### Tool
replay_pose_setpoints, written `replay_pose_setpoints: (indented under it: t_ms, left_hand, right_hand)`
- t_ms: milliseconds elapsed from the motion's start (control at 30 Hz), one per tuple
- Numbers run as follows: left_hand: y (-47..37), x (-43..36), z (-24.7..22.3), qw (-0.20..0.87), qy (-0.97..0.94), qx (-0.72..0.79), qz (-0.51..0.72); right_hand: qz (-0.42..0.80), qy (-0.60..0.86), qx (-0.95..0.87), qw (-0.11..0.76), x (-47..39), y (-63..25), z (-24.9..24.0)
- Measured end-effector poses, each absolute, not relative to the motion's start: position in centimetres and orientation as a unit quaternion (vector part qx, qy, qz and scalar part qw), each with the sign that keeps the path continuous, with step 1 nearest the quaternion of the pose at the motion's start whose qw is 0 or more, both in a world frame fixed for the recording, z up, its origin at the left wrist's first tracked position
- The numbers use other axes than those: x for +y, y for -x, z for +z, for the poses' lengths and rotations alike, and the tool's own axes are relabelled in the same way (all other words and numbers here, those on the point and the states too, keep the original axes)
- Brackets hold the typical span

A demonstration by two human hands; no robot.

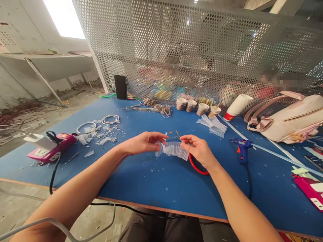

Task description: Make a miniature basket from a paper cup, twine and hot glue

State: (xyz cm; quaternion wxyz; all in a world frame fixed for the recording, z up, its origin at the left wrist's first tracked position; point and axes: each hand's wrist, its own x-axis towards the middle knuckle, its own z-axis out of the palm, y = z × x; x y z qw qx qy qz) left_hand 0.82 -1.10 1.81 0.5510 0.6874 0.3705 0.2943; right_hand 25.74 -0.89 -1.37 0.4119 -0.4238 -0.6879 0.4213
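Observation:
Fingers of my left hand (148, 142) are closed at the left end of a curved row of clear plastic strips (174, 150). My right hand (196, 148) pinches the upper right edge of the same row. A thin, pointed dark piece (178, 133) sticks up by the right fingertips; its kind is unclear. Below the right hand a red loop (196, 167) curves over the table, partly hidden by the hand. Both hands hang just above the blue tabletop (156, 188).
At the right lies a blue glue gun (242, 147) with a long stick. Behind are clear strips (213, 125), several small cups (202, 108), stacked paper cups (239, 106), tangled cord (161, 109) and a phone (120, 87). White rings (110, 119), scraps and a pink power strip (51, 149) lie left.

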Motion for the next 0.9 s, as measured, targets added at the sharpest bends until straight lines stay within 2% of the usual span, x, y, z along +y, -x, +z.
replay_pose_setpoints:
  t_ms: [500,900]
  left_hand:
    - [-1.5,-0.1,0.2,0.586,-0.587,0.406,0.383]
    - [-1.6,0.3,-0.3,0.59,-0.576,0.385,0.415]
  right_hand:
    - [0.321,0.434,-0.706,0.459,-1.0,-25.3,-2.9]
    - [0.24,0.429,-0.715,0.496,-1.2,-25.3,-2.8]
